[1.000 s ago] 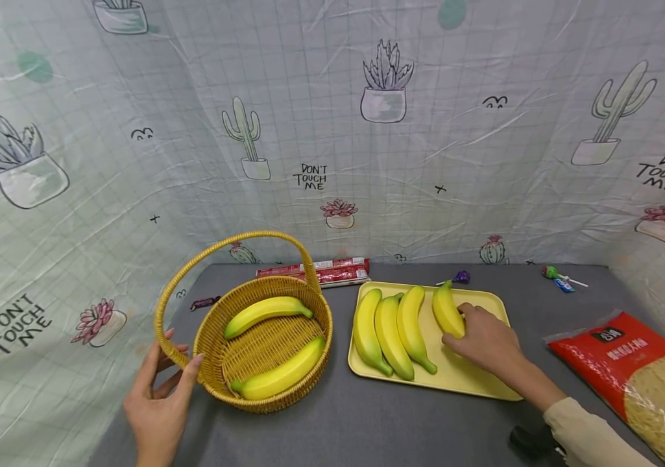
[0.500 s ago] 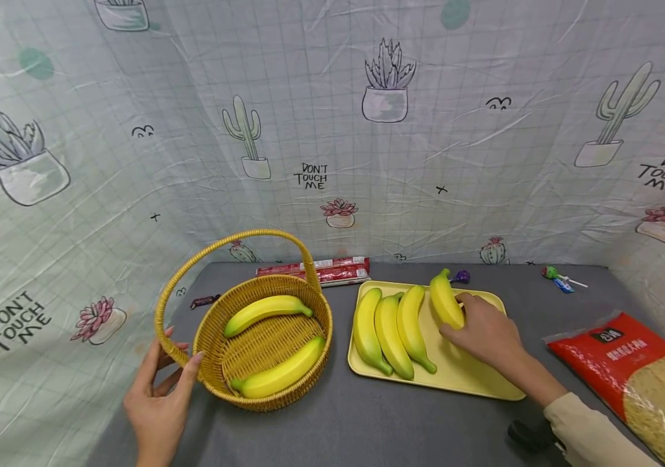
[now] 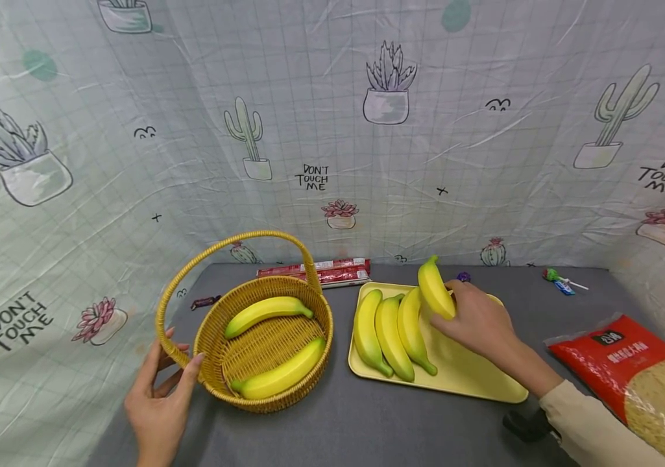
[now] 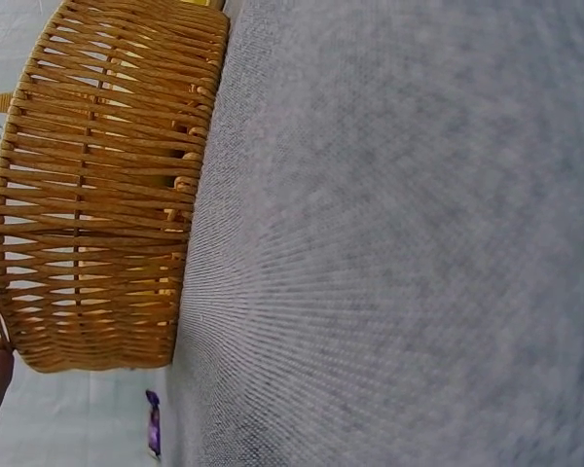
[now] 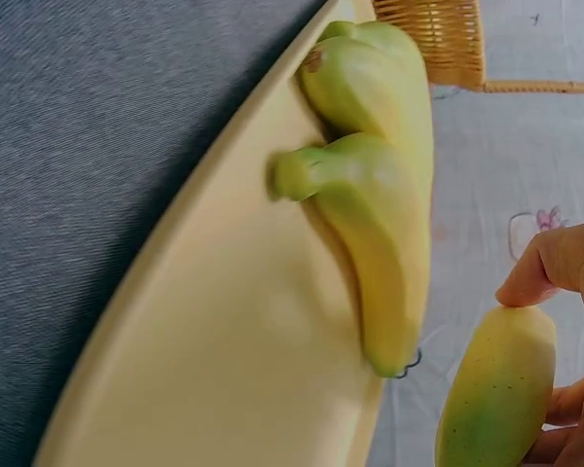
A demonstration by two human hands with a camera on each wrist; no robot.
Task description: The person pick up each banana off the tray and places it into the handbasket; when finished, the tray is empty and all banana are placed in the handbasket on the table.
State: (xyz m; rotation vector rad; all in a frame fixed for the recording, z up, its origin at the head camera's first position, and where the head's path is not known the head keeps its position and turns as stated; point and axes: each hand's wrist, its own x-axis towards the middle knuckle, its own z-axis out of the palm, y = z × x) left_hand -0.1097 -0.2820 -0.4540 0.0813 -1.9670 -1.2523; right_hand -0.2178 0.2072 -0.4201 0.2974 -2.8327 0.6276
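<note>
My left hand [image 3: 159,402] holds the foot of the handle on a round yellow wicker basket [image 3: 262,407], thumb at the rim. Inside the basket lie two bananas, one at the back [image 3: 268,314] and one at the front [image 3: 279,376]. A banana [image 3: 434,290], stem up and tilted, is pinched between thumb and fingers of my right hand [image 3: 478,324]. It is lifted over the pale yellow tray [image 3: 466,373]. Three bananas [image 3: 393,337] lie side by side on the tray's left part. In the right wrist view the held banana [image 5: 496,389] hangs beside the tray bananas.
Red packets [image 3: 338,272] lie behind the basket, with a small dark wrapped candy [image 3: 205,302] to its left. A purple lollipop [image 3: 463,277] and a green one [image 3: 551,274] lie at the back. A red bag of pasta [image 3: 636,383] lies at the right.
My right hand has raised the banana off the tray and carried it slightly left, toward the other three. My left hand and the basket have stayed put.
</note>
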